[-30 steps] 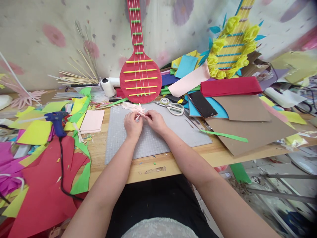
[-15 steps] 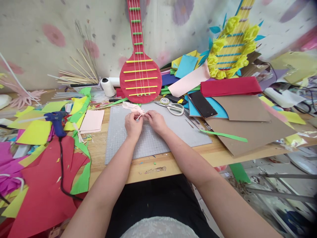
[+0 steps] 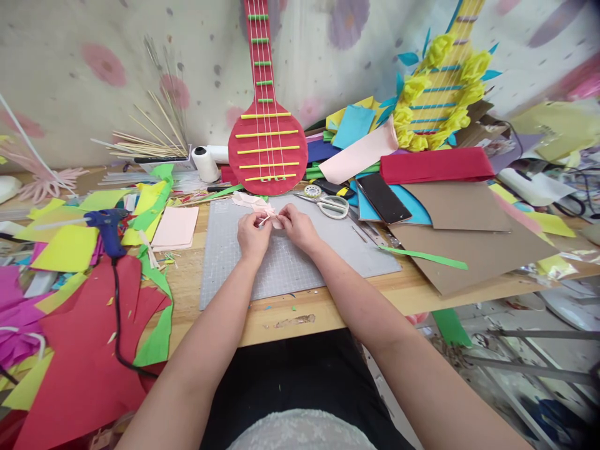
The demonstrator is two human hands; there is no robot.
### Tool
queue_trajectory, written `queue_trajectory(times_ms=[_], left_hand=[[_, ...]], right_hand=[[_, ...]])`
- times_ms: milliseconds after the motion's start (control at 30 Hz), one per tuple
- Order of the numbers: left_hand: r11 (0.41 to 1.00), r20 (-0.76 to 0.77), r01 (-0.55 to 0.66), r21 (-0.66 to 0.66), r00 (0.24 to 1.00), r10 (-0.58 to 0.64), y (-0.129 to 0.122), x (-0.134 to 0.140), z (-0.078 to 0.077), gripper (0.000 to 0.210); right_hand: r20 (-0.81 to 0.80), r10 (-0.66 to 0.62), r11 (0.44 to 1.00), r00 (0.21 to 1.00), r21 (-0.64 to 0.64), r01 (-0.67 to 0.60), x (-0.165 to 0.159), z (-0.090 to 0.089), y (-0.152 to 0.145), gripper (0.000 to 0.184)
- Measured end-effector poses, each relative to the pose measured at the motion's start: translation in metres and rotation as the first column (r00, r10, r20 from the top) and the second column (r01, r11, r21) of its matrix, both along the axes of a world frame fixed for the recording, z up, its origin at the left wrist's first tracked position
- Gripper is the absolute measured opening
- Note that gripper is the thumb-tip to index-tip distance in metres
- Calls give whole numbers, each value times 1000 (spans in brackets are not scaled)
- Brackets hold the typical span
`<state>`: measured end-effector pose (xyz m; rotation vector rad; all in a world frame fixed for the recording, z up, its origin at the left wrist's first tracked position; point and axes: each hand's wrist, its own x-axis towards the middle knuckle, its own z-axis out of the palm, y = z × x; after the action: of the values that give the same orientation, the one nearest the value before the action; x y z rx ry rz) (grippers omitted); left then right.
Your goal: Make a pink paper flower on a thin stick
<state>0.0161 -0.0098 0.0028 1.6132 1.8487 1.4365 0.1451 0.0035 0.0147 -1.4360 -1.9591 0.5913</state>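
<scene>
Both hands meet over the upper part of a grey cutting mat [image 3: 300, 265]. My left hand [image 3: 254, 236] is closed, pinching pale pink crepe paper [image 3: 250, 202] that sticks out beyond the fingers; a thin white strip shows at its fingertips. My right hand [image 3: 296, 226] pinches the same paper from the other side, and a small pink flap hangs below its fingertips. The fingers partly hide the paper's shape. Just right of the hands lie white-handled scissors [image 3: 334, 207]. Behind them leans a red paper lute [image 3: 268, 153] with yellow and green strips.
On the left are a blue glue gun [image 3: 109, 231], a stack of pink paper squares [image 3: 175, 227] and red paper [image 3: 94, 344]. A phone [image 3: 383, 197] and brown cardboard [image 3: 473, 250] lie on the right. A yellow paper lute [image 3: 434, 103] with flowers leans behind.
My right fingers have shifted slightly up and right, and a small pink flap now shows beneath them. My left hand keeps its pinch, and the view has moved slightly.
</scene>
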Motion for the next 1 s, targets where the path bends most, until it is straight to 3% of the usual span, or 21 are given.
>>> queue_trajectory(times_ms=[267, 467, 733, 1000], left_hand=[[999, -31, 36, 38, 999, -34, 0, 0, -1, 9], [997, 101, 74, -37, 992, -70, 6, -6, -8, 9], [997, 198, 75, -25, 978, -69, 10, -3, -12, 11], [996, 228, 76, -39, 971, -65, 9, -3, -12, 11]], right_hand=[[1, 33, 999, 999, -13, -33, 0, 3, 0, 13], [-22, 95, 995, 995, 6, -95, 2, 0, 0, 13], [191, -50, 999, 980, 23, 47, 2, 1, -1, 20], [270, -17, 999, 963, 52, 3, 3, 1, 0, 25]])
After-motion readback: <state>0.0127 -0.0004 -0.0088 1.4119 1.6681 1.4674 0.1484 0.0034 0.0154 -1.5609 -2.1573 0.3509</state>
